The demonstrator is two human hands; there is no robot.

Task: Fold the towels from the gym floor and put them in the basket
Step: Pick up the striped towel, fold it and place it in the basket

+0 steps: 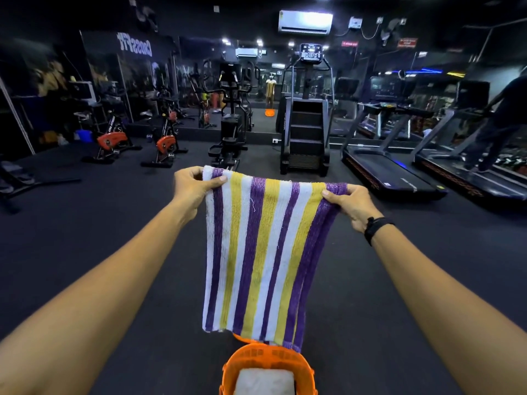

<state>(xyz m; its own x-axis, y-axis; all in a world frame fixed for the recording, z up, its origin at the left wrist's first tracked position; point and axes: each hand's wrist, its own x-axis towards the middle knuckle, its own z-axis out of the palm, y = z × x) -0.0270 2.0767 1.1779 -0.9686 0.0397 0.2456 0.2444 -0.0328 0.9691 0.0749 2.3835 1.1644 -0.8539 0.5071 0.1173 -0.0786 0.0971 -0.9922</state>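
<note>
A towel [256, 252] with purple, yellow and white stripes hangs in the air in front of me, doubled over, its lower edge just above the basket. My left hand [191, 186] pinches its upper left corner. My right hand [350, 203], with a black band on the wrist, pinches the upper right corner. Below, at the bottom middle, stands an orange plastic basket [245, 363] with a folded white towel [263, 382] lying inside it.
Dark rubber gym floor [114, 238] spreads all around. Two orange exercise bikes [111, 141] stand far left, a stair climber [306, 132] straight ahead, treadmills [390, 169] at the right with a person on the far one. A mirror wall lies behind.
</note>
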